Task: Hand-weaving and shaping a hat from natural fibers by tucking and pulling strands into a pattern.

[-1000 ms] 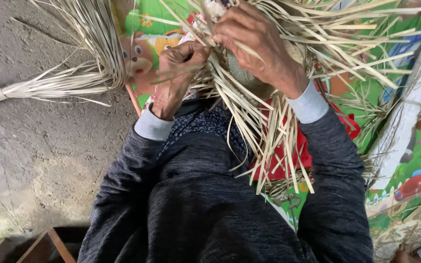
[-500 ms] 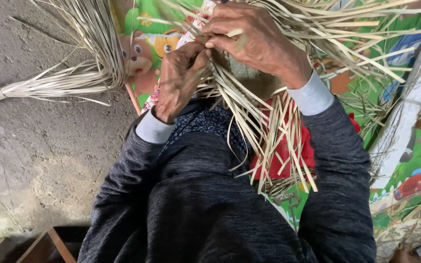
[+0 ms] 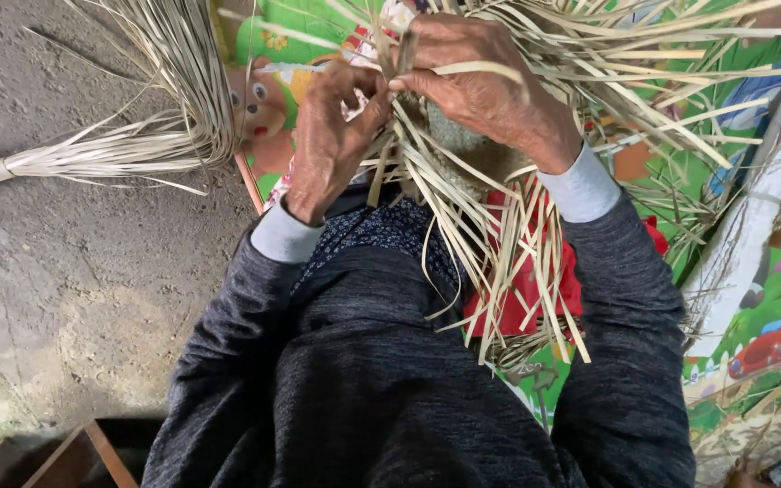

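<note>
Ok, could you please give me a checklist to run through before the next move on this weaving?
1. Left hand pinches the strips beside the woven part: ok.
2. Right hand grips the strips at the same spot, its fingertips meeting the left hand's: ok.
3. The hanging ends over the lap are free of tangles: cannot tell.
4. Spare bundle lies on the concrete floor, off to the left arm's side: ok.
5. Tightness of the woven part, mostly hidden under the hands: cannot tell.
</note>
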